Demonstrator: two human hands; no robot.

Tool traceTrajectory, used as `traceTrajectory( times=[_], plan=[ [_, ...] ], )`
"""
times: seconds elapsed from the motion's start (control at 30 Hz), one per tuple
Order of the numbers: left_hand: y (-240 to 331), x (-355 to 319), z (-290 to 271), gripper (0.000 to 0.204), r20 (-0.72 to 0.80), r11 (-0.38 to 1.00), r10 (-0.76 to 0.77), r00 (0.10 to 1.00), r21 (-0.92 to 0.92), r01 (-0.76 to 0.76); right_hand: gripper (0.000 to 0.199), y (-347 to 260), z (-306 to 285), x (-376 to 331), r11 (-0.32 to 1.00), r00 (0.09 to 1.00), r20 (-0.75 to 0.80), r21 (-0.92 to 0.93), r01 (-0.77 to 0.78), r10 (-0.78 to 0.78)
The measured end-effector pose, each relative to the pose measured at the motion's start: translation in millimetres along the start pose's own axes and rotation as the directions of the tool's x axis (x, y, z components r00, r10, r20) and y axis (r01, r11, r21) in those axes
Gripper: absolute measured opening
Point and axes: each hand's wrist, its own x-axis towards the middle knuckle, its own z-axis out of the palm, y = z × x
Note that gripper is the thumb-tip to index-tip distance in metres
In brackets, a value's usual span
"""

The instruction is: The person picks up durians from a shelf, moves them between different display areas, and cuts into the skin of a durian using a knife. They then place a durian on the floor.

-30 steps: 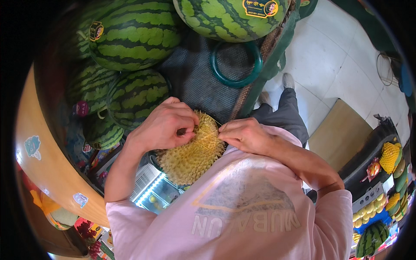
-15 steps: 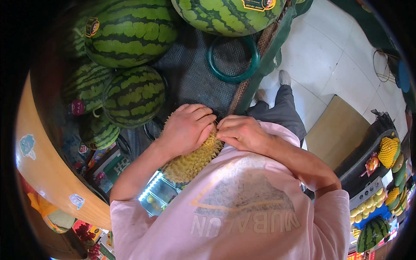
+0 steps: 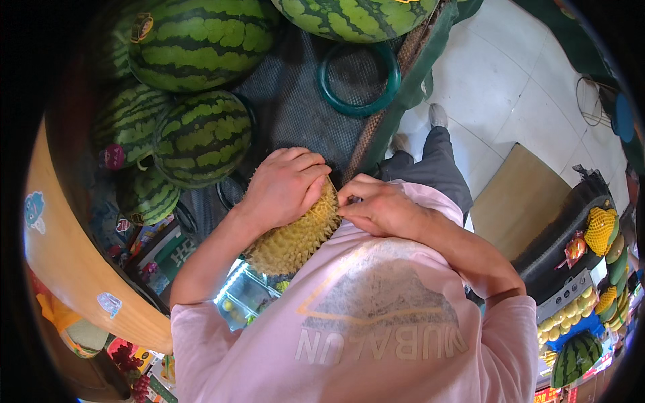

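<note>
A yellow-brown spiky durian (image 3: 295, 242) is held close against the front of my pink shirt. My left hand (image 3: 285, 187) lies over its far end, fingers bent together round the spiky husk and thumb pressed on the near side. At the durian's right edge is my right hand (image 3: 376, 205), its thumb and fingertips pinched together against the husk. What the right fingertips hold, if anything, is too small to make out. The underside of the durian is hidden.
Several watermelons (image 3: 205, 138) lie at the far left on a dark mesh-covered surface (image 3: 289, 87). A teal ring (image 3: 359, 111) rests near its green edge. A tan board (image 3: 517, 201) lies over the white tiled floor (image 3: 490, 74). Fruit (image 3: 568, 312) is stacked at the right.
The durian has tilted slightly, with more of its right side showing. My right hand has drawn slightly away from my left. The surroundings have shifted slightly up and left in view.
</note>
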Motion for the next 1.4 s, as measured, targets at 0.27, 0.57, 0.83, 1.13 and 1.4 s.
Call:
traceTrajectory(
  times=[0.27,0.57,0.83,1.13,1.4],
  plan=[
    [3.0,-0.5,0.9,0.021,-0.01,1.0,-0.016,1.0,-0.008,0.016,0.033,-22.5,-5.4,-8.7,0.971,0.999,0.044,-0.236,0.04,-0.03],
    [0.5,-1.8,3.5,0.021,-0.028,1.0,-0.006,1.0,0.0,0.006,0.045,-35.9,-2.3,-21.9,0.97,0.979,0.193,-0.244,-0.023,0.071],
    [2.0,-2.1,1.4,0.024,-0.016,1.0,0.006,1.0,-0.017,-0.006,0.044,-36.4,0.8,-22.1,0.982,0.981,0.15,-0.163,-0.095,0.12],
    [1.0,-2.1,0.4,0.026,-0.008,0.999,-0.006,1.0,-0.041,0.006,0.038,-33.6,-3.7,-18.9,0.98,0.975,0.126,-0.093,-0.174,0.185],
    [6.1,-1.9,-2.1,0.027,0.003,0.997,-0.043,0.999,-0.066,0.043,0.02,-16.2,2.6,-7.5,0.9,0.892,-0.2,0.254,-0.353,0.406]
  ],
)
